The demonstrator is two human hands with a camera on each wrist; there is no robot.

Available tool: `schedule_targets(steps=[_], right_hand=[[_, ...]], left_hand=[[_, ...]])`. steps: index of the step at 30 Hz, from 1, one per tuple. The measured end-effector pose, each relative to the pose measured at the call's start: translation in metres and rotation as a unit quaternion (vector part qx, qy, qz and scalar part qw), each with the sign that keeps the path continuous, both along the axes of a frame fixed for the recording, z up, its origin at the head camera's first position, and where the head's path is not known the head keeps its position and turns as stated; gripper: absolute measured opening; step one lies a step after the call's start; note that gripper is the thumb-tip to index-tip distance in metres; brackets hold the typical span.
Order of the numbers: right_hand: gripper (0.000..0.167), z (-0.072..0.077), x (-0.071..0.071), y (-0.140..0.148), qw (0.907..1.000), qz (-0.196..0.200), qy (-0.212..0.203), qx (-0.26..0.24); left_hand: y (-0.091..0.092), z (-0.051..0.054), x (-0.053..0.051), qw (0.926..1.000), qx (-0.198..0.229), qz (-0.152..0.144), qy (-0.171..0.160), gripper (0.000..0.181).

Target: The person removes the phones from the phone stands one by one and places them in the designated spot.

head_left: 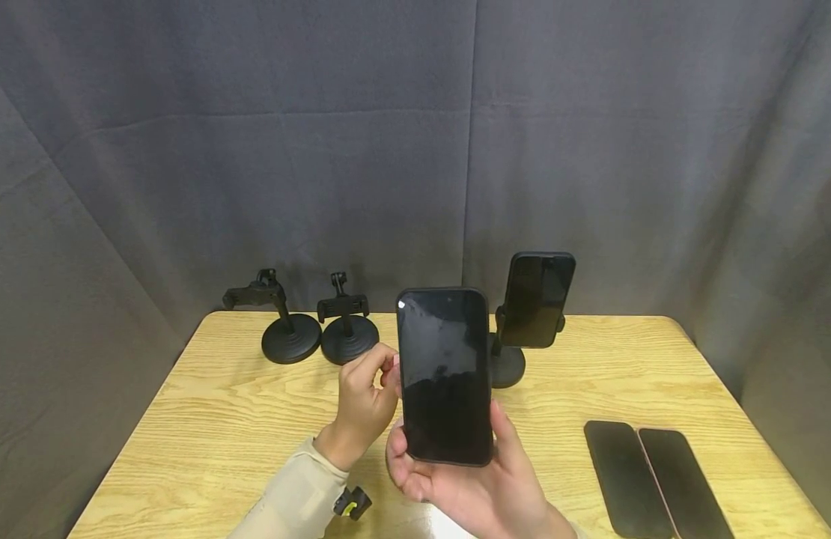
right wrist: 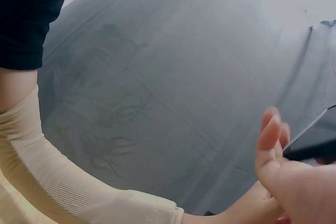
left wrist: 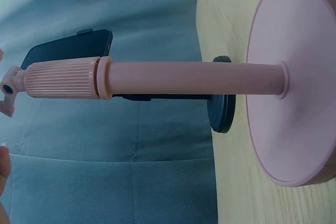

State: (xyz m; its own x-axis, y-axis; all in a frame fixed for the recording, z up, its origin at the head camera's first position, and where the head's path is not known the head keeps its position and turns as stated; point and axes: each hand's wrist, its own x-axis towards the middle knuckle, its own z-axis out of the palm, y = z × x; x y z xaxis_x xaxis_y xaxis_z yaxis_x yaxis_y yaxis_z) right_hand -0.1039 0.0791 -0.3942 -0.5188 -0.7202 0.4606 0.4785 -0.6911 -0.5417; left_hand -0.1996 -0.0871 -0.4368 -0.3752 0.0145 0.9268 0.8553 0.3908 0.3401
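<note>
My right hand point(head_left: 479, 490) grips the lower end of a black smartphone point(head_left: 445, 374), held upright with its dark screen facing me. At the phone's left edge, my left hand point(head_left: 368, 400) has curled fingers pinching a pink part, seemingly the holder of a pink phone stand point(left wrist: 194, 77); the phone hides most of this contact. The left wrist view shows the stand's column, ribbed collar and round base on the table, with fingertips point(left wrist: 3, 162) at the frame's edge. In the right wrist view, fingers point(right wrist: 270, 135) lie against the phone's edge.
Two black phone stands point(head_left: 290, 337) point(head_left: 349, 337) are at the back left of the wooden table point(head_left: 207, 449). Behind the held phone, another black stand point(head_left: 507, 367) bears a phone point(head_left: 537, 299). Two phones point(head_left: 627, 475) point(head_left: 685, 479) lie side by side at right. Grey curtains point(head_left: 321, 165) surround the table.
</note>
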Motion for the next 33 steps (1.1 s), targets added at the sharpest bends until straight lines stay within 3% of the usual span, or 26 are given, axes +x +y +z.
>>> schedule_targets(steps=[4,9,18,22,27,33], right_hand=[[0.063,0.002,0.002,0.007,0.9997,-0.015,-0.02,0.004],[0.064,0.003,0.002,0.011,0.9989,-0.042,0.019,0.005],[0.057,0.007,0.001,0.012,0.9972,-0.04,0.063,0.003],[0.058,0.008,0.002,0.014,0.9973,-0.054,0.046,-0.019],[0.066,0.007,0.003,0.017,0.9985,-0.044,0.001,-0.032],[0.074,0.006,-0.001,0.018,0.9978,-0.03,-0.005,-0.059]], left_hand=[[0.0,-0.001,0.0,1.0,-0.002,-0.004,-0.001,0.045],[0.0,-0.002,0.0,1.0,-0.003,-0.008,-0.004,0.046],[-0.001,-0.002,-0.002,0.9999,-0.002,-0.006,0.011,0.041],[-0.001,-0.003,-0.002,0.9999,-0.004,-0.009,0.007,0.043],[-0.002,-0.003,-0.002,0.9999,-0.008,-0.011,0.005,0.045],[-0.002,-0.002,-0.002,0.9999,-0.009,-0.009,0.003,0.044]])
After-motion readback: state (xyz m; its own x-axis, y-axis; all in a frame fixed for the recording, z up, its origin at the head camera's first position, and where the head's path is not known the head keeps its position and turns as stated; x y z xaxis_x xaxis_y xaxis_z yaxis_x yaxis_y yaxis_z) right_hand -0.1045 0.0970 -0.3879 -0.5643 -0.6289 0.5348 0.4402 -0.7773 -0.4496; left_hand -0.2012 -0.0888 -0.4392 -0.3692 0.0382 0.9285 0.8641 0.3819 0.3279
